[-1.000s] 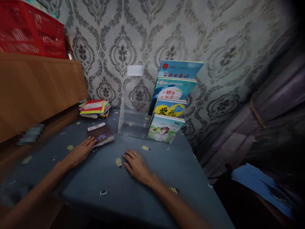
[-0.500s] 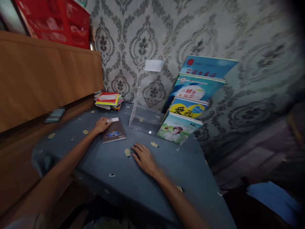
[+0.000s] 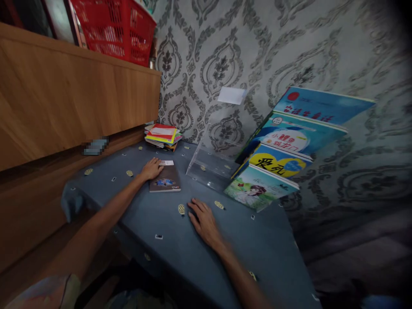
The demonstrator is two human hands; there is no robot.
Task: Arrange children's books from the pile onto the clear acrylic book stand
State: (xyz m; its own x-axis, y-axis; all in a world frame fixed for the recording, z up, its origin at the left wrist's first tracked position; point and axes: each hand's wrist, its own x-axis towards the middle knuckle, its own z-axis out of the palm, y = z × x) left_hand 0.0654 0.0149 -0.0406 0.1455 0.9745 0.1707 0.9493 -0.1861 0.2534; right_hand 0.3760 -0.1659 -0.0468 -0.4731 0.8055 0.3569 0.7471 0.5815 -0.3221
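My left hand (image 3: 152, 168) lies flat over the upper left corner of a thin dark brown book (image 3: 169, 175), which rests on the table. Its fingers are stretched out and do not wrap round the book. A white patch shows at the book's top edge. On the bare cloth lies my right hand (image 3: 205, 221), palm down, its thumb a little apart from the fingers and nothing held. Beyond it stands a clear plastic stepped rack (image 3: 209, 182). Several picture books fill its right side in tiers, with a green one (image 3: 257, 186) in front and a blue one (image 3: 322, 105) at the back.
A grey-blue cloth (image 3: 144, 214) with pineapple prints covers the table. At its far left corner sits a stack of books and booklets (image 3: 162, 135). A wooden cabinet (image 3: 80, 94) borders the left side, with a red basket (image 3: 125, 34) on top. Patterned wallpaper (image 3: 222, 64) rises behind.
The view has swung left, so the table, books and both hands appear farther right. My hands keep about the same places on the book and the cloth.
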